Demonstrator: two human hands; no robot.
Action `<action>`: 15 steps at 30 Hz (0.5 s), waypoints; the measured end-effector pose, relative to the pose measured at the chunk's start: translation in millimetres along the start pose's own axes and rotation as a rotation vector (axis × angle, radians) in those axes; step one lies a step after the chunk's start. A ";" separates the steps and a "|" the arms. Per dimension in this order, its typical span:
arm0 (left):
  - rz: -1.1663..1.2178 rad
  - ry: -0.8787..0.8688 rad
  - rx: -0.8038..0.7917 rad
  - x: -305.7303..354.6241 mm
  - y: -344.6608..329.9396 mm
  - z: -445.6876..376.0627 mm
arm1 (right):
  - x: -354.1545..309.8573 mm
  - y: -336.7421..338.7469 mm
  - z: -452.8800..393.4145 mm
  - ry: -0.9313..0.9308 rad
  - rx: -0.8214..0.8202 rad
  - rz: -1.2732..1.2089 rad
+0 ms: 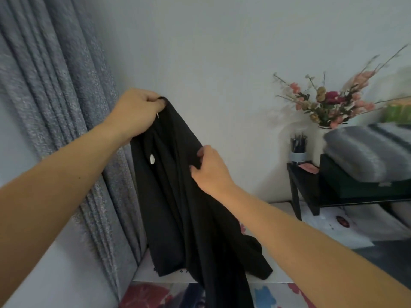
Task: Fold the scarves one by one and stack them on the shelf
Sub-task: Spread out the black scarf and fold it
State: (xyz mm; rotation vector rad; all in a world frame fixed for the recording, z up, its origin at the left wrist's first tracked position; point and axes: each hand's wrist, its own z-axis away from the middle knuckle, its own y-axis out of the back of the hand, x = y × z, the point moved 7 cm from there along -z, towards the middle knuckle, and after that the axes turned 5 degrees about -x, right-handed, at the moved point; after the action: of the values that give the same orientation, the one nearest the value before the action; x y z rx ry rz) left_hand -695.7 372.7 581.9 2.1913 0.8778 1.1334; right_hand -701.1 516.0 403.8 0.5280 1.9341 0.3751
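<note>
So I've got the long black knit scarf (178,196) hanging up in front of me, and the whole next move comes down to how it's oriented — its long axis runs pretty much straight down, tilted a bit toward my right as it drops. My left hand (135,112) is up high, fingers clenched round the bunched top end, right in front of the grey textured curtain (55,107). My right hand (210,168) sits lower and to the right, pinching a fold along the scarf's right edge, roughly a third of the way down. The bottom end trails onto the white surface with the colourful print (278,292) below, so it's not hanging free.

My guess is the right hand is the one to work with — it's nearer the loose length, so it'd slide down the edge to find the lower end and bring it up to meet the left.

The small black shelf (300,181) is well off to my right, with a folded grey scarf (360,152) already sitting on a dark green box (347,185) there.
</note>
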 end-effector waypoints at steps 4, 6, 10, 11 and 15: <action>-0.079 -0.025 -0.049 9.6 -2.0 5.8 | -25.3 31.1 -13.9 0.091 0.230 -0.045; -0.110 -0.034 -0.089 12.9 -8.6 9.9 | -44.3 42.8 -17.1 0.195 0.271 0.035; -0.234 -0.071 -0.128 16.3 -22.5 17.5 | -71.0 60.5 -14.6 0.384 0.371 0.379; -0.251 -0.062 -0.129 14.3 -24.0 17.5 | -67.4 66.5 -14.7 0.366 0.370 0.468; -0.223 0.003 -0.067 4.0 -16.7 12.9 | -19.6 90.2 -8.0 0.257 0.287 0.706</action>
State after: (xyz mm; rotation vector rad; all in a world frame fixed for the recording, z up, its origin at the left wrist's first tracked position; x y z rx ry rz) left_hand -688.2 384.7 565.7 1.9822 1.0406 1.0423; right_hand -684.1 582.6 465.9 1.4202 2.0087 0.6347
